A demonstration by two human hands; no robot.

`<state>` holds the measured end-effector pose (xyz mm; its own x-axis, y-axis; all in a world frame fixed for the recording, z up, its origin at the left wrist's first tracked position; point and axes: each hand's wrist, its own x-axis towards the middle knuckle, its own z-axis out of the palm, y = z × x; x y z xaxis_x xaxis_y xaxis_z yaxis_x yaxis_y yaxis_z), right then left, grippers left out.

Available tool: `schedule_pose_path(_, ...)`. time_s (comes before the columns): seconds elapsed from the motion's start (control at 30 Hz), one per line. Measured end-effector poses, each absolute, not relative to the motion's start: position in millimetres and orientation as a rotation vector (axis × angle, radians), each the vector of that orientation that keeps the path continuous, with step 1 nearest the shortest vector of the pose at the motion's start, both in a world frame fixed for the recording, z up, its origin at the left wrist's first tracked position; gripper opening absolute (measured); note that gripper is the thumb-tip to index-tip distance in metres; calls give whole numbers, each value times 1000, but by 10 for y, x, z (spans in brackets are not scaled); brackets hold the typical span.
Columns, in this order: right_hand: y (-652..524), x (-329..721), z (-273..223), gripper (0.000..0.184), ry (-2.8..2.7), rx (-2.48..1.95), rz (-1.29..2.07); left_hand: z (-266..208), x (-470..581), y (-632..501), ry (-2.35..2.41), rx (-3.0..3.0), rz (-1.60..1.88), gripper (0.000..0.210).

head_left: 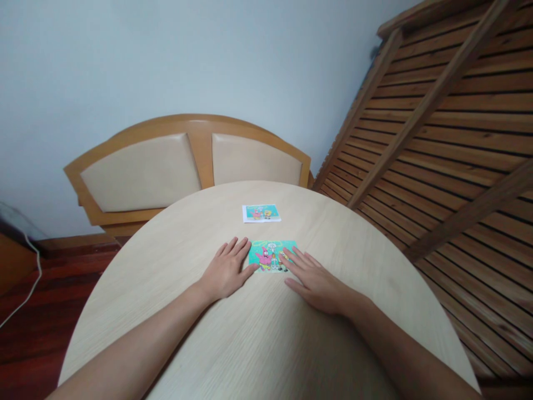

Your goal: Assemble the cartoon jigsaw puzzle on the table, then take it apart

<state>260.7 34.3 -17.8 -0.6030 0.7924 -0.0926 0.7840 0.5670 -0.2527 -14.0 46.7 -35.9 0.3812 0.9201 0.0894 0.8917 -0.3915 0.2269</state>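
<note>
A teal cartoon picture with a pink starfish and other figures lies flat on the round table. My left hand rests at its left edge, fingers stretched out, the thumb touching the lower left corner. Over the right side of the picture lies my right hand, fingers spread and covering part of a yellow figure. Neither hand grips anything. Farther back sits a smaller print of a similar scene on white paper.
Behind the table stands a wooden headboard with cream panels, against a pale wall. Slatted wooden boards lean along the right. A white cable hangs at the left above a dark red floor.
</note>
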Motion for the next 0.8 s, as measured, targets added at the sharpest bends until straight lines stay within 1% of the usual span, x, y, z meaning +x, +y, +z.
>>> schedule_pose_path(0.07, 405, 2689, -198, 67, -2722, -1399, 408, -345, -159, 450, 1625, 2506, 297, 74)
schedule_pose_path(0.1, 437, 2741, -212, 71, -2698, -1436, 391, -336, -170, 438, 1616, 2512, 292, 75)
schedule_pose_path(0.17, 503, 2865, -250, 87, -2649, -1550, 362, -318, -188, 416, 1612, 2518, 278, 76)
schedule_pose_path(0.23, 571, 2993, -297, 93, -2610, -1636, 337, -308, -193, 402, 1623, 2520, 255, 76)
schedule_pose_path(0.47, 670, 3125, -401, 90, -2551, -1696, 147, -353, -184, 402, 1629, 2516, 323, 74)
schedule_pose_path(0.6, 632, 3084, -396, 87, -2534, -1696, 136, -371, -185, 409, 1636, 2498, 323, 74)
schedule_pose_path(0.8, 588, 3100, -374, 75, -2516, -1618, 205, -388, -203, 429, 1628, 2511, 365, 74)
